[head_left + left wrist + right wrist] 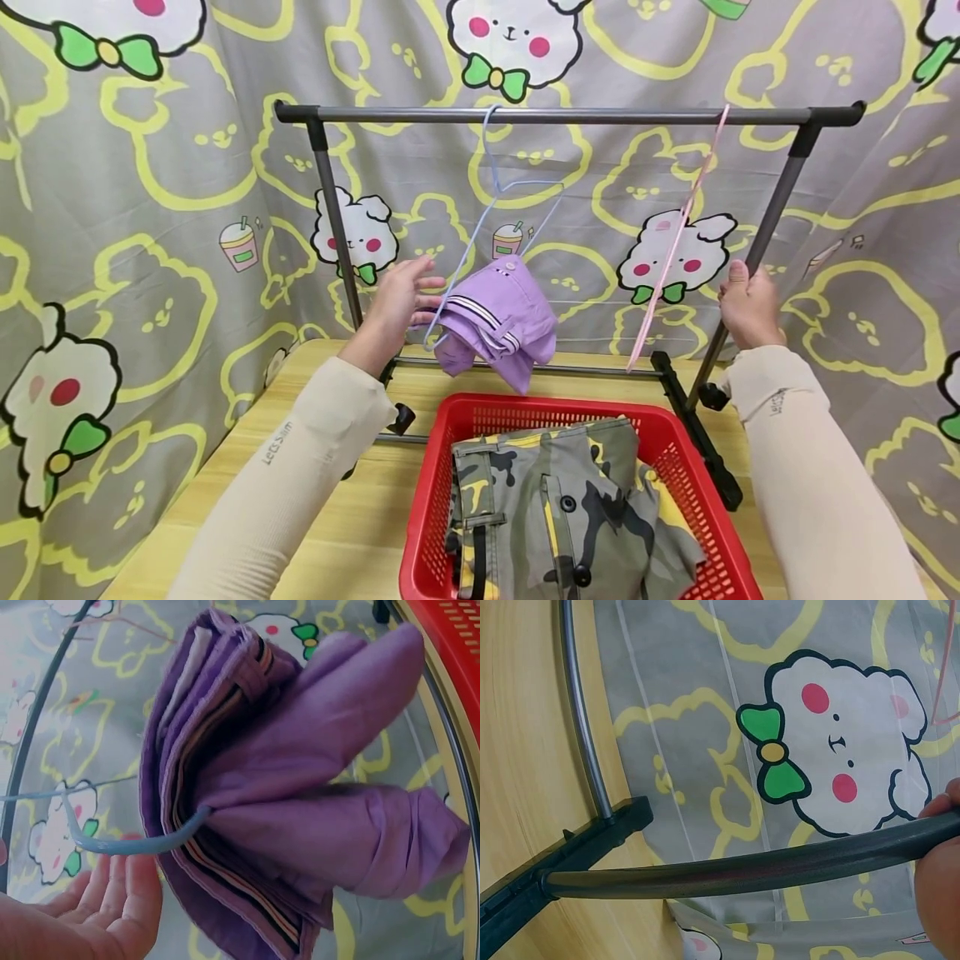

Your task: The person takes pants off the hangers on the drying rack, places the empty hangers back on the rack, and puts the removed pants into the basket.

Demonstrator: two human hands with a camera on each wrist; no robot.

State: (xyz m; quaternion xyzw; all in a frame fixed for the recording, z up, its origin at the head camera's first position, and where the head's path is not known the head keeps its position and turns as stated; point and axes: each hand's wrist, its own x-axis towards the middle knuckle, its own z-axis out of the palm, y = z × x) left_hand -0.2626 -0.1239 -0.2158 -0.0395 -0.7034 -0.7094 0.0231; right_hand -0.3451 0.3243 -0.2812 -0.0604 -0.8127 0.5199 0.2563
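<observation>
The left hand (401,304), fingers extended, is beside the hanger (135,846) and trousers (521,304). The right hand (752,310) grips the post (781,200).

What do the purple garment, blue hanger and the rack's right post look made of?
Purple garment: fabric, matte, creased into soft folds. Blue hanger: smooth, faintly glossy; plastic or coated wire, can't tell which. Right post: probably metal tube, dark grey, with a dull sheen along it.
</observation>
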